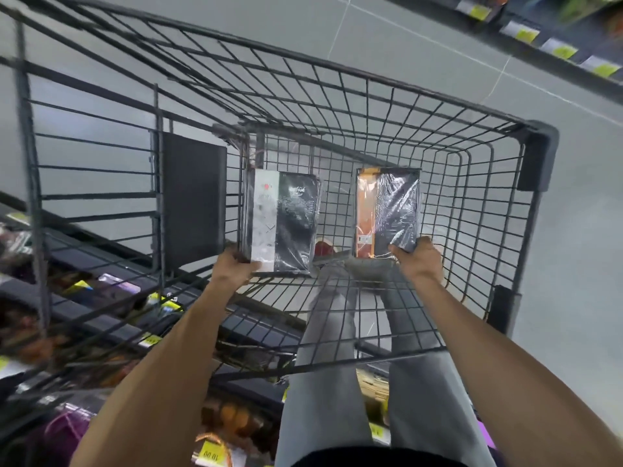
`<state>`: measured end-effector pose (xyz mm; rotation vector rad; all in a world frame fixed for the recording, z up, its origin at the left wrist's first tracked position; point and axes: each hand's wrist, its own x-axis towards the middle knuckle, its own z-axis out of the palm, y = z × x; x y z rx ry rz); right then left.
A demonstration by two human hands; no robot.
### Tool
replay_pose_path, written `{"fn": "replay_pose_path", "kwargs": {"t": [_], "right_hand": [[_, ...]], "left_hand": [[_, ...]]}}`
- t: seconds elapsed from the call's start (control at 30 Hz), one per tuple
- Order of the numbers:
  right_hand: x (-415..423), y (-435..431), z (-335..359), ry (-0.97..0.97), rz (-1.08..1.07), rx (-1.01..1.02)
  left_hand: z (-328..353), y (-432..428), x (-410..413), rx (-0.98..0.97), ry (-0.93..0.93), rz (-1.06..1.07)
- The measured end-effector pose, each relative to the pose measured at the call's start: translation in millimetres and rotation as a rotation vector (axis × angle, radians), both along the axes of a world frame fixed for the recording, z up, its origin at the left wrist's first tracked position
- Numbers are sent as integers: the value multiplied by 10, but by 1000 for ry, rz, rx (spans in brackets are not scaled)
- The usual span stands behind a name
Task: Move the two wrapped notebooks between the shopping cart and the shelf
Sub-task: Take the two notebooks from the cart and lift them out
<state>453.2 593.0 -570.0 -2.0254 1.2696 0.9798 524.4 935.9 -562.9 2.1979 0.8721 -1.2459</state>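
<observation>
Two notebooks in shiny clear wrap are held inside the wire shopping cart (387,106). The left notebook (286,220) is black with a white band along its left side; my left hand (236,264) grips its near bottom corner. The right notebook (391,210) is black with an orange band on its left; my right hand (419,259) pinches its near right corner. Both notebooks sit low in the basket, close to the wire floor. Whether they rest on it I cannot tell.
A dark flap panel (194,197) stands at the cart's left inner side. Shelves with goods and yellow price tags (209,456) run along the lower left, and another shelf edge (559,52) crosses the top right. Grey floor tiles (573,230) lie beyond; my grey-trousered legs (330,365) show through the mesh.
</observation>
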Motion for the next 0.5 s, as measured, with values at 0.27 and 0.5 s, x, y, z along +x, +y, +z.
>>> {"fn": "replay_pose_path", "kwargs": {"t": [0.27, 0.5], "right_hand": [[91, 9, 494, -104, -20, 70], [166, 96, 870, -198, 18, 89]], "left_hand": [[363, 38, 77, -242, -30, 262], [997, -252, 190, -438, -127, 459]]}}
